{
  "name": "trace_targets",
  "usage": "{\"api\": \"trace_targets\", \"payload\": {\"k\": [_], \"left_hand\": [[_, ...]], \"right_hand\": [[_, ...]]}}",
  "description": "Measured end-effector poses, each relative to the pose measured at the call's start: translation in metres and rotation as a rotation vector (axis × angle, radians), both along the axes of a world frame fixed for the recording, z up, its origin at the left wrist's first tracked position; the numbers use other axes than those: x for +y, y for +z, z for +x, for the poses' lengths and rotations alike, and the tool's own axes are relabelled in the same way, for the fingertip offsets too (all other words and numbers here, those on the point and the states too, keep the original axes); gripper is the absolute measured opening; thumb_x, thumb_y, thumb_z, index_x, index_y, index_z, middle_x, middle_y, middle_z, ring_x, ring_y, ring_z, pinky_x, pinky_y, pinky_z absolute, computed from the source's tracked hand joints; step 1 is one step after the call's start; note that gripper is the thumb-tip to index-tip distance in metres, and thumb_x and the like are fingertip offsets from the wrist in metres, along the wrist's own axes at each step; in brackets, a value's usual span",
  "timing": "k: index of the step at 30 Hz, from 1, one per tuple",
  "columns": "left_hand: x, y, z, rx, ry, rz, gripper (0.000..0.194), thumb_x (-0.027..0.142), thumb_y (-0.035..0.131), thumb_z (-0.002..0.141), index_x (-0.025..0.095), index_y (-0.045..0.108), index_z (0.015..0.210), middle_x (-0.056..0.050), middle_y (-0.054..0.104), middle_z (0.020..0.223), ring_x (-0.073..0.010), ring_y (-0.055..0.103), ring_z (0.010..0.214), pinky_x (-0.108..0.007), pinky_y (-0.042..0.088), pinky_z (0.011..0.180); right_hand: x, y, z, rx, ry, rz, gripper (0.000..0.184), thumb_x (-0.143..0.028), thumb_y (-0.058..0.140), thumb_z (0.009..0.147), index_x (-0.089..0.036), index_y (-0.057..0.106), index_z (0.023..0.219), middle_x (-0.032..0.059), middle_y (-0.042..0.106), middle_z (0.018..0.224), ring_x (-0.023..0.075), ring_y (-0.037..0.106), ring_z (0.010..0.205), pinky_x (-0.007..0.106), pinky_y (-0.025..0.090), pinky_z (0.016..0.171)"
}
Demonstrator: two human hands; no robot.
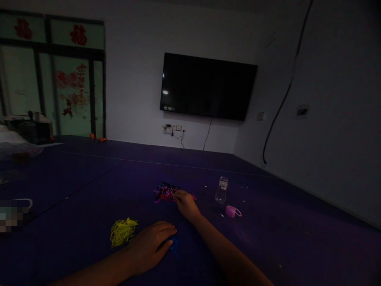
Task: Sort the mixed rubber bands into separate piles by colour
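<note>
The room is dim. My right hand reaches forward to a mixed pile of pink, red and dark elastic bands on the purple mat, its fingertips pinched at the pile's right edge. My left hand lies nearer to me, fingers curled over a small heap of blue bands. A pile of yellow bands sits just left of my left hand.
A clear small bottle stands right of the mixed pile, with a pink lid or ring lying in front of it. The purple mat covers the floor. A wall TV, a glass door and boxes lie beyond.
</note>
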State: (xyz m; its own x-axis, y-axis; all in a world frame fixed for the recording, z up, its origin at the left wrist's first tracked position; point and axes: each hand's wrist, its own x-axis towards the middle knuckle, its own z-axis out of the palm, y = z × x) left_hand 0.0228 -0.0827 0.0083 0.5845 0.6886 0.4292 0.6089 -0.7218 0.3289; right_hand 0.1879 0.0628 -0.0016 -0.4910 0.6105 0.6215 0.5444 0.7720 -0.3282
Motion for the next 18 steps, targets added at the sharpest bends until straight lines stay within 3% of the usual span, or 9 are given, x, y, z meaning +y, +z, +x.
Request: {"api": "trace_targets", "payload": {"k": [4,9,18], "left_hand": [[-0.0004,0.0000,0.0002,-0.016,-0.010,0.012,0.034,0.016,0.046,0.087,0.022,0.057,0.119,-0.007,0.061,0.120,-0.0206,0.056,0.110,-0.037,0.045,0.095],[0.0003,-0.0001,0.0009,-0.010,-0.007,0.011,0.034,0.015,0.046,0.086,0.021,0.058,0.118,-0.007,0.062,0.119,-0.0205,0.056,0.109,-0.037,0.045,0.094],[0.0011,-0.0014,0.0005,-0.016,-0.011,0.023,0.033,0.017,0.046,0.087,0.022,0.058,0.118,-0.006,0.062,0.119,-0.0201,0.056,0.110,-0.036,0.046,0.094]], "right_hand": [[0.0001,0.0006,-0.0002,-0.185,0.007,0.022,0.019,-0.012,0.052,0.082,-0.019,0.069,0.089,0.0055,0.068,0.088,0.0165,0.060,0.086,0.027,0.043,0.080],[-0.0007,0.0023,0.0013,-0.255,-0.030,0.049,0.012,-0.020,0.060,0.080,-0.020,0.070,0.086,0.0050,0.069,0.083,0.0183,0.059,0.082,0.029,0.041,0.078],[0.0069,-0.0050,0.0024,-0.271,-0.043,0.034,0.029,-0.006,0.048,0.079,-0.022,0.071,0.081,0.0040,0.070,0.092,0.0173,0.059,0.088,0.029,0.041,0.083]]}}
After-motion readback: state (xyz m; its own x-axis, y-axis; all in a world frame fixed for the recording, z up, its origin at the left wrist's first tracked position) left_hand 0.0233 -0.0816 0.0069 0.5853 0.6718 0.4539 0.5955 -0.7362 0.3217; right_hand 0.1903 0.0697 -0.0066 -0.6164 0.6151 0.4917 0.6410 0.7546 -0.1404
